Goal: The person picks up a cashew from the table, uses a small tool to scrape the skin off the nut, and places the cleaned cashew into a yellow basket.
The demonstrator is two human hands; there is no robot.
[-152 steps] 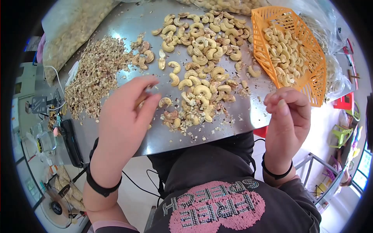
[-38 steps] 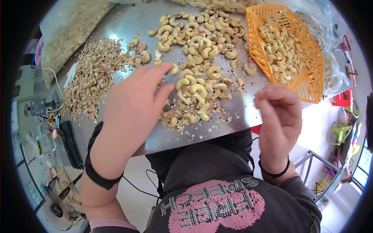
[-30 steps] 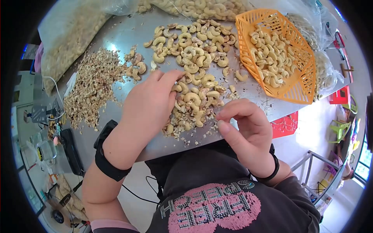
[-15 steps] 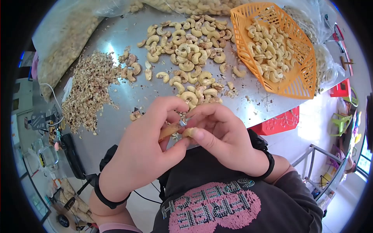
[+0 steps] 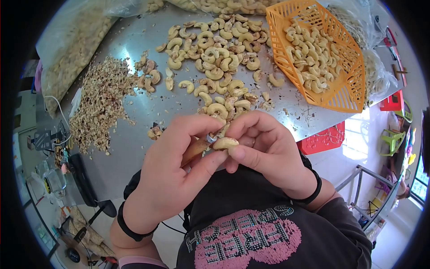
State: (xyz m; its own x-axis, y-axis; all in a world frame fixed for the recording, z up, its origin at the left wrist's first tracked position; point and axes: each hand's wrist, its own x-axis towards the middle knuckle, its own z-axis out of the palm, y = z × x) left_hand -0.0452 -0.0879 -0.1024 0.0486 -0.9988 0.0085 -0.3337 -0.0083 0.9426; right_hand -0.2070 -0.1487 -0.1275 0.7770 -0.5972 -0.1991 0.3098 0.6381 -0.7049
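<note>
Low in front of me, my left hand point(image 5: 179, 166) is wrapped round a small tool with a wooden handle point(image 5: 193, 150) and a short metal tip point(image 5: 210, 138). My right hand point(image 5: 268, 154) pinches a cashew point(image 5: 225, 143) between thumb and fingers, close beside the metal tip. The left thumb touches the cashew's lower side. Just beyond both hands lies a heap of cashews point(image 5: 217, 60) on the metal table point(image 5: 156, 110).
Crumbs and skins form a pile point(image 5: 101, 101) at left, with darker cashews point(image 5: 148, 76) beside it. An orange basket point(image 5: 349, 92) of cashews stands at right. Plastic bags point(image 5: 74, 54) line the far edge. A red crate point(image 5: 322, 142) is below the table.
Both hands have shifted slightly right. The cashew between them has turned and shows more of its curved side, with the right fingers spread a little wider behind it.
</note>
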